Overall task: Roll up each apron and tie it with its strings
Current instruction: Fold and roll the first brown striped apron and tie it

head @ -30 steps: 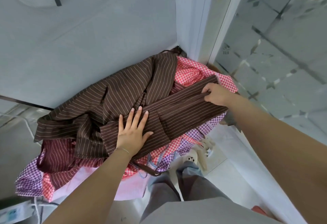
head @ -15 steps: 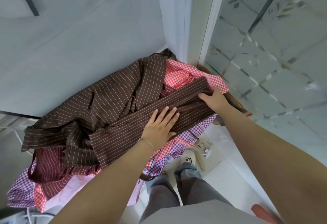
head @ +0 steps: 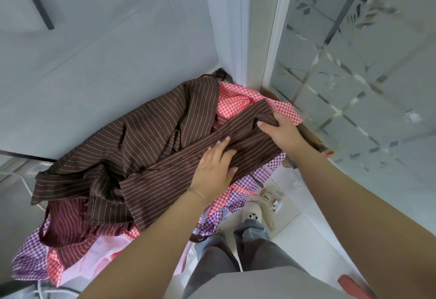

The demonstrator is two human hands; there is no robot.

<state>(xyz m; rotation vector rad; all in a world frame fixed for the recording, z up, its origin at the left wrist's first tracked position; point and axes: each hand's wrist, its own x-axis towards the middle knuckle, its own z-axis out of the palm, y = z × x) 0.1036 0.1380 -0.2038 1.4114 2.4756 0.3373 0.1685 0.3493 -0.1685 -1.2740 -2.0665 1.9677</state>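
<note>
A brown apron with thin white stripes (head: 146, 138) lies crumpled on top of a pile of aprons. Its near part is folded into a long band (head: 179, 180) running from lower left to upper right. My left hand (head: 215, 166) presses flat on the middle of that band, fingers together. My right hand (head: 282, 131) grips the band's upper right end, thumb over a fold of the cloth. Under it lie a red-checked apron (head: 238, 100), a purple-checked apron (head: 266, 173) and a maroon striped apron (head: 70, 230).
The pile sits in a corner between a grey wall (head: 94, 50) and a frosted glass door (head: 365, 74). A brown cardboard edge (head: 311, 138) shows at the right of the pile. My legs and a white slipper (head: 252, 213) stand on the white floor below.
My left hand has slid up the folded band toward my right hand. My right hand has changed from a pinch at the band's edge to a grip over its end.
</note>
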